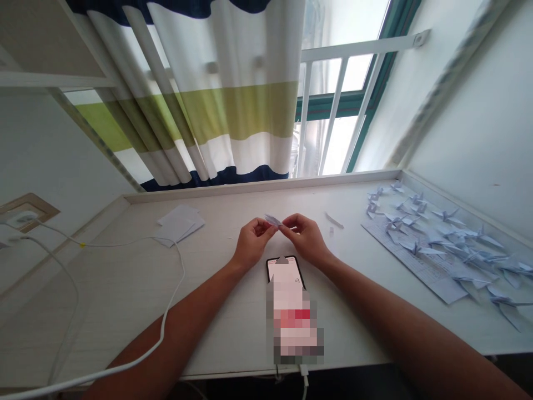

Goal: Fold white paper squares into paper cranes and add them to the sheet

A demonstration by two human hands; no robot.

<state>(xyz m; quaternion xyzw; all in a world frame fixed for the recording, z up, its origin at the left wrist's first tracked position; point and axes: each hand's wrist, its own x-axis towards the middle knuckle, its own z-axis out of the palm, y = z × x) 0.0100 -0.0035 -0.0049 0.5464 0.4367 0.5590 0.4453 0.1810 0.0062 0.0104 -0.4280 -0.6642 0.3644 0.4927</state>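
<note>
Between my two hands, above the middle of the white desk, is a small piece of folded white paper (272,220). My left hand (253,242) pinches its left side with thumb and fingertips. From the right, my right hand (305,239) pinches the same folded paper, with the thumb tips close together. Part of the paper is hidden by the fingers. Just below the hands a phone (287,278) lies face up, its lower screen blurred out. To the left rests a small stack of white paper sheets (181,222).
Several folded paper cranes (416,248) cover the desk's right side, some on a printed sheet (452,291). Paper scraps (334,220) lie right of my hands. A white cable (183,266) loops across the left, over my left forearm. A raised rim (258,186) borders the desk (225,344).
</note>
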